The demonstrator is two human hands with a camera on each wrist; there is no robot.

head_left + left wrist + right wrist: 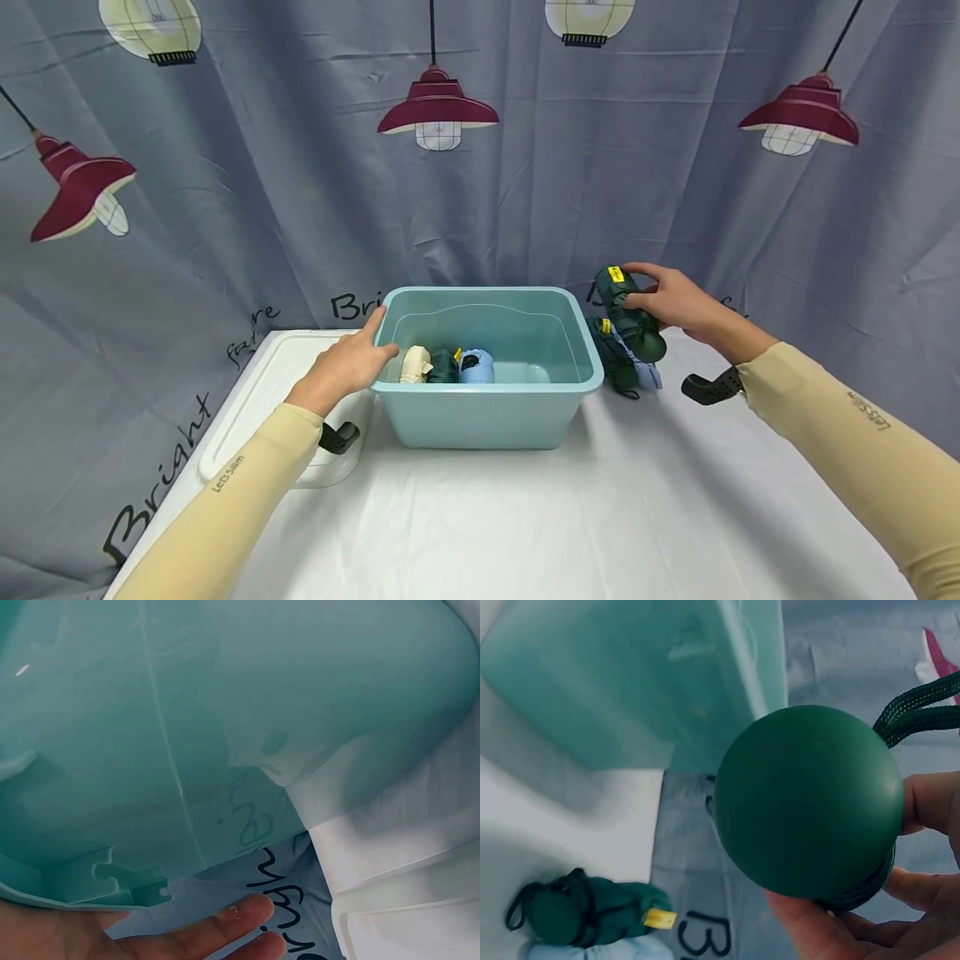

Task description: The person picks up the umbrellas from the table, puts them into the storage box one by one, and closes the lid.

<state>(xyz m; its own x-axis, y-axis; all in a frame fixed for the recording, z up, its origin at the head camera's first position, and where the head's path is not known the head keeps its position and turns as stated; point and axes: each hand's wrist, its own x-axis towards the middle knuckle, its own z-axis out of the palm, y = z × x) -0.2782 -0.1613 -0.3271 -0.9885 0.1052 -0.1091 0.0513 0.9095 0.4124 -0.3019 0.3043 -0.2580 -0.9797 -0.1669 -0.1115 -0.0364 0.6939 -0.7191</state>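
Observation:
A dark green folded umbrella with a yellow tag is gripped by my right hand above the table, right of the teal plastic bin. Its round green handle end faces the right wrist camera, a cord loop beside it. Below lie another green folded umbrella and a light blue one, partly covered in the head view. My left hand rests at the bin's left rim, fingers fairly straight. Inside the bin sit cream, dark green and light blue rolled bundles, side by side at the left.
A white lid lies on the white-covered table, left of the bin and partly beneath my left arm. A grey-blue curtain with printed lamps and lettering hangs behind the table.

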